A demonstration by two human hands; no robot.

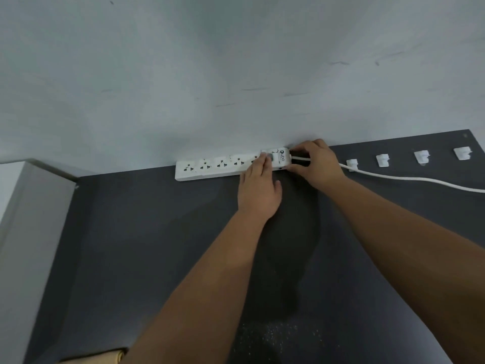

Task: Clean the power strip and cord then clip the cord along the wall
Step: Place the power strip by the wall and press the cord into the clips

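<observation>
You see a white power strip point(225, 166) with a black logo and a grey switch near its cord end. Its cord point(409, 179) is white, as are the four clips point(382, 160). The tabletop point(147, 232) is dark charcoal, faintly speckled near you. The wall point(236, 74) is pale grey-blue with dark scuffs. A tan, possibly cloth, corner point(105, 358) shows at the bottom.

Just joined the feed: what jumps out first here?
Both hands meet at the cord end of the white power strip, which lies against the wall: left hand on top, right hand around the end. The white cord trails right past four white clips in a row.
</observation>
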